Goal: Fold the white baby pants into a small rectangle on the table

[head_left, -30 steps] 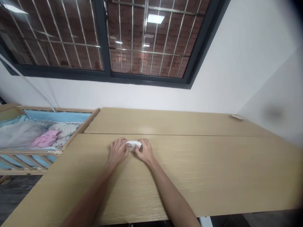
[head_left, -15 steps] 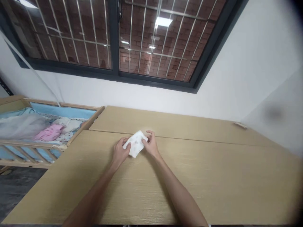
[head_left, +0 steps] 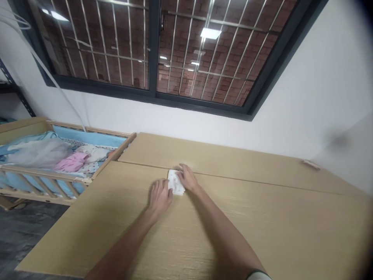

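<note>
A small white cloth (head_left: 175, 184), folded into layers and faintly printed, lies on the wooden board (head_left: 256, 221). My left hand (head_left: 160, 195) rests at its left side, fingers extended on the board and the thumb against the cloth's edge. On the opposite side, my right hand (head_left: 189, 179) has its thumb on the cloth's upper right part, with the index finger stretched out beyond it. The undersides of the right fingers are partly hidden.
A wooden crib (head_left: 99, 168) with blue lining, a pink cloth (head_left: 72, 161) and other bedding stands at the left. Behind the board rises a white wall (head_left: 204, 126) with a barred, dark-framed window (head_left: 154, 97). A small object (head_left: 310, 165) lies at the back right.
The cloth, held tilted between both hands before, now lies flatter and looks narrower on the board. My left hand has turned palm down beside it. The view has shifted slightly left.
</note>
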Demonstrator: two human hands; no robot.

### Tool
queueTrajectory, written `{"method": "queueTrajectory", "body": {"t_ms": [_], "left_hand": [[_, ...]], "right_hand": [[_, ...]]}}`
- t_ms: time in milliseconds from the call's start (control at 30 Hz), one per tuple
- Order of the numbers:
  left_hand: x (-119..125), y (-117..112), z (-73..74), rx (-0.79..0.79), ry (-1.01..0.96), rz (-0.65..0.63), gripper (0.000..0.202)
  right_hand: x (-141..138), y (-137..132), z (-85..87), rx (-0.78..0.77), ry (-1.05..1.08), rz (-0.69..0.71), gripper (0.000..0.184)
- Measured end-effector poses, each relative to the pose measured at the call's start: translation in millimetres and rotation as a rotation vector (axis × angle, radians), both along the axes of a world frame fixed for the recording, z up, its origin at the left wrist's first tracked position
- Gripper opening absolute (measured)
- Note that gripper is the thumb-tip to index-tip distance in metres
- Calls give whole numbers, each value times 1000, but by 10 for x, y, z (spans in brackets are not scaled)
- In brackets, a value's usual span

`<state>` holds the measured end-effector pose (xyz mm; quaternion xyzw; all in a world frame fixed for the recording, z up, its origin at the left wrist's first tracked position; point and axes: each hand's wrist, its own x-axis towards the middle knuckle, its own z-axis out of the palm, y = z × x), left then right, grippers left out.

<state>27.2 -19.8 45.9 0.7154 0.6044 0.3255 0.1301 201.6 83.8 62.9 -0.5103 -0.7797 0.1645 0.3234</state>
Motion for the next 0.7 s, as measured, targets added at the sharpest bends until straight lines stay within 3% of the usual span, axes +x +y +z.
{"method": "queueTrajectory", "body": {"t_ms": [67, 167, 300, 467, 700], "left_hand": [[94, -96, -29, 94, 87, -109, 46], [237, -227, -145, 174, 254, -211, 56], [316, -302, -244, 115, 354, -226, 51], [313, -290, -224, 104, 360, -195, 56], [317, -280, -291, 120, 389, -195, 63]], "right_hand": [[-37, -156, 128, 55, -129, 168, 51], [-83, -380, 272, -4, -274, 449, 54], [-39, -486, 232, -147, -382, 647, 53], [149, -202, 44, -178, -464, 565, 57], [263, 184, -74, -128, -455, 374, 73]]}}
